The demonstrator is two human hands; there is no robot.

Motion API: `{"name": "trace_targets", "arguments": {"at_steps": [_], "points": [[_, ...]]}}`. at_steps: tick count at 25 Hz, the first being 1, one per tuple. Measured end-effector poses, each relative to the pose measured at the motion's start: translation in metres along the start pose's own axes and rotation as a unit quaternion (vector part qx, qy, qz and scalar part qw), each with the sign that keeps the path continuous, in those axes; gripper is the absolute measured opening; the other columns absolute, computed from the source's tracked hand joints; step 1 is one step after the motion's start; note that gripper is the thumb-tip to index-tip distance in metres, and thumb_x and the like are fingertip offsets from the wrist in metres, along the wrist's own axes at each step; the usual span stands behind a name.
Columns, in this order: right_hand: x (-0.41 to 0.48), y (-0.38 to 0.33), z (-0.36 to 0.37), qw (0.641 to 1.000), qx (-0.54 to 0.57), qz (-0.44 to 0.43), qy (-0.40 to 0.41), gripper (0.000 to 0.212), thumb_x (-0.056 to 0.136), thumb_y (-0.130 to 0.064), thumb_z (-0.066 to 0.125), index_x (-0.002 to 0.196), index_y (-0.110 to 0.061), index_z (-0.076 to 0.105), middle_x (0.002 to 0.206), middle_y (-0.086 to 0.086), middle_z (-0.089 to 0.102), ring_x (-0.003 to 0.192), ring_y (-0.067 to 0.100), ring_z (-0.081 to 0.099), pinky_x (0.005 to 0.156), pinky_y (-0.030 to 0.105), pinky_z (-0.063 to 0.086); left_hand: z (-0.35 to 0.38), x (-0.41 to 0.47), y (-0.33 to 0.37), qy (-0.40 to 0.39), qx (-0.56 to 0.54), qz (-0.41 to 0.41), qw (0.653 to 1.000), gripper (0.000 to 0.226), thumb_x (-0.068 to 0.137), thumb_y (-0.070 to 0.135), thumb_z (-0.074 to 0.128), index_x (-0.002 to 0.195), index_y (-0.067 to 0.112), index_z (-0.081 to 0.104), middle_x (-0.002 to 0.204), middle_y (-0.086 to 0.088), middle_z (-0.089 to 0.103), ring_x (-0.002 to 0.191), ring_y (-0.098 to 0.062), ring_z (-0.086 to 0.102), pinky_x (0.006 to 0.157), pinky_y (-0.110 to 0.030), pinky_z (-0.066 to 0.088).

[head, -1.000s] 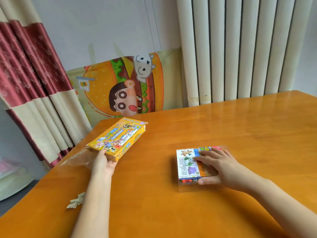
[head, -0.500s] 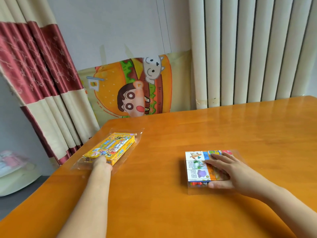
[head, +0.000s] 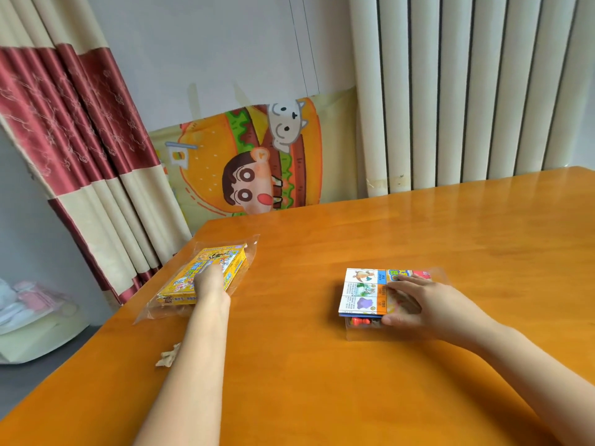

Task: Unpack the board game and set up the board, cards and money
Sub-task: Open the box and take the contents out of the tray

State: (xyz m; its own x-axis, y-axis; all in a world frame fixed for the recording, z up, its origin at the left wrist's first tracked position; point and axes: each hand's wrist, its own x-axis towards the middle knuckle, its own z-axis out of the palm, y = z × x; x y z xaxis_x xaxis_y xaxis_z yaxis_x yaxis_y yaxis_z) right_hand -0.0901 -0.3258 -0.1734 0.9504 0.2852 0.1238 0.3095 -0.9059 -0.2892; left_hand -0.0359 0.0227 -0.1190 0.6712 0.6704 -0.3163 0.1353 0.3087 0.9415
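Game box (head: 225, 259): lowered flat onto tabletop (head: 322, 381), left hand (head: 209, 280) atop, grip unclear. Board pack (head: 362, 291): right hand (head: 418, 300) flat, unchanged. Unpacking pending.

Glossy polished wood table (head: 354, 381); printed cardboard box (head: 206, 272) on clear crinkled plastic wrap (head: 154, 312).

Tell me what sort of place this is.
Most likely a room in a home, perhaps a dining or living area. An orange wooden table stands near a wall, red and cream curtains hang at the left, and a cartoon burger poster leans against the wall behind it.
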Motion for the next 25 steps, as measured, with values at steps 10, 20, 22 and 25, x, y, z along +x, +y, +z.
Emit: {"name": "trace_targets", "arguments": {"at_steps": [10, 20, 22, 25], "points": [[-0.004, 0.002, -0.007, 0.991, 0.032, -0.003, 0.130, 0.045, 0.096, -0.053, 0.033, 0.098, -0.019, 0.063, 0.077, 0.000, 0.063, 0.076, 0.026, 0.059, 0.068, 0.039, 0.047, 0.058, -0.117, -0.079, -0.373, 0.410, 0.160, 0.817, 0.044, 0.093, 0.016, 0.055, 0.136, 0.011, 0.047, 0.138, -0.005, 0.051, 0.117, -0.013, 0.048, 0.093, -0.020, 0.035], [-0.005, 0.033, -0.042, 0.877, 0.334, 0.101, 0.329, 0.036, 0.101, -0.036, 0.038, 0.089, -0.015, 0.065, 0.073, 0.008, 0.066, 0.064, 0.020, 0.067, 0.054, 0.037, 0.057, 0.078, -0.133, -0.101, -0.322, 0.525, 0.342, 0.710, 0.065, 0.095, 0.058, 0.032, 0.146, 0.018, 0.031, 0.159, -0.006, 0.007, 0.147, -0.019, 0.000, 0.117, -0.035, 0.010], [-0.007, 0.039, -0.044, 0.831, 0.410, 0.125, 0.354, 0.037, 0.102, -0.035, 0.035, 0.092, -0.014, 0.064, 0.079, 0.008, 0.067, 0.071, 0.021, 0.068, 0.054, 0.037, 0.058, 0.082, -0.135, -0.106, -0.334, 0.571, 0.406, 0.630, 0.067, 0.092, 0.060, 0.036, 0.147, 0.022, 0.029, 0.160, -0.001, -0.002, 0.146, -0.020, -0.011, 0.118, -0.038, 0.003], [-0.005, 0.044, -0.042, 0.746, 0.558, 0.156, 0.329, 0.035, 0.103, -0.031, 0.034, 0.092, -0.012, 0.062, 0.091, 0.012, 0.067, 0.079, 0.024, 0.069, 0.054, 0.033, 0.060, 0.087, -0.139, -0.118, -0.378, 0.596, 0.427, 0.565, 0.070, 0.090, 0.067, 0.032, 0.150, 0.032, 0.019, 0.159, 0.005, -0.005, 0.145, -0.015, -0.013, 0.117, -0.038, -0.005]]}}
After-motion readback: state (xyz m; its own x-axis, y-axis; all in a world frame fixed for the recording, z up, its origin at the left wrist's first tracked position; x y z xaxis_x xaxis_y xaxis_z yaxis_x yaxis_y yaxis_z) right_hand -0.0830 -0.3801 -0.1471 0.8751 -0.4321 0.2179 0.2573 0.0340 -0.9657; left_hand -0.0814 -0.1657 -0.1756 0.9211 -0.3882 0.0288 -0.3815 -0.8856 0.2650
